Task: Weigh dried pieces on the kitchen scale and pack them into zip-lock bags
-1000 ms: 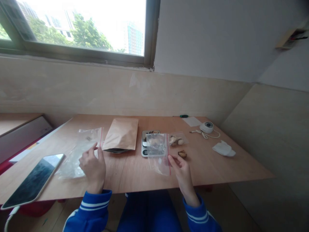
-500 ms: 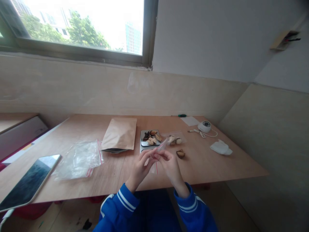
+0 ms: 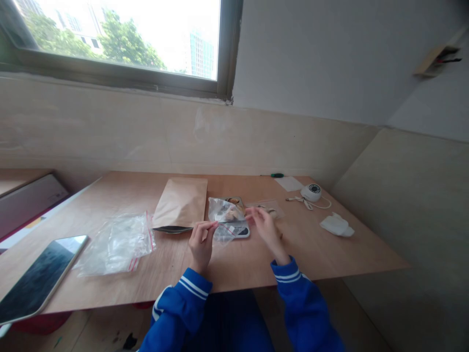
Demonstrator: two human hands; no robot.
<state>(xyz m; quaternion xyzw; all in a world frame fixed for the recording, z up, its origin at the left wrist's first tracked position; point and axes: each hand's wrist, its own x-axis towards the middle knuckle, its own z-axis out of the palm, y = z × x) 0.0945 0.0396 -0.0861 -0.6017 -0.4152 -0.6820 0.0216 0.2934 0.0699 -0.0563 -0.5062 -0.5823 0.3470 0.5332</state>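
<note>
My left hand (image 3: 202,244) pinches the lower edge of a clear zip bag with a red seal (image 3: 224,215), which lies over a white scale (image 3: 244,232). Brown shell pieces on the scale (image 3: 234,203) show dimly through the plastic. My right hand (image 3: 266,227) reaches past the bag, its fingertips close together and touching or almost touching a small clear bag of pale shell pieces (image 3: 273,209). Whether those fingers hold anything is hidden. A kraft paper pouch (image 3: 179,203) lies just left of the scale.
On the wooden table (image 3: 293,254) lie a tablet (image 3: 40,276), a crumpled clear plastic bag (image 3: 117,244), a white round device with a cable (image 3: 311,192), a white tissue (image 3: 337,226), a paper sheet (image 3: 289,183) and a green pen (image 3: 276,175).
My hands have parted from their pinch at the table's middle. The zip bag has moved from in front of the scale onto it, and my right hand has moved forward toward the small bag.
</note>
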